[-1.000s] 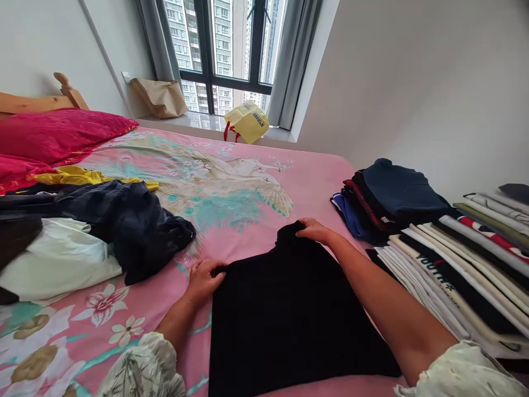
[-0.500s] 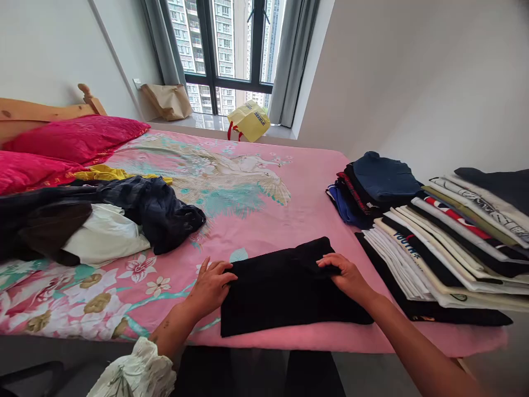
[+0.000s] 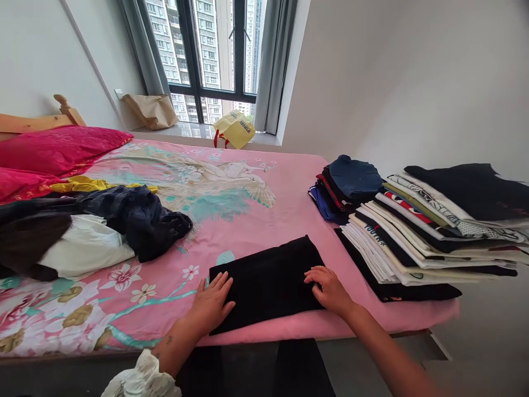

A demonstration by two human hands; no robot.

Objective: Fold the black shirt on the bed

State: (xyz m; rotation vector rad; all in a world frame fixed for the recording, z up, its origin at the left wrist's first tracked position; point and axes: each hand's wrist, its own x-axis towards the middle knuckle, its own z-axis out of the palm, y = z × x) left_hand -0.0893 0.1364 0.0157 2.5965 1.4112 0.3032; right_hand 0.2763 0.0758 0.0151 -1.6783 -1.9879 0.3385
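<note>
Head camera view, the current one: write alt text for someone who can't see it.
A person's left hand and right hand rest on a folded black garment near the edge of a pink floral bed. Rumpled clothes lie to the left, folded clothes are stacked to the right, and a window stands beyond.

This is a home bedroom. Red pillows lie far left on the bed; curtains flank the far window.
</note>
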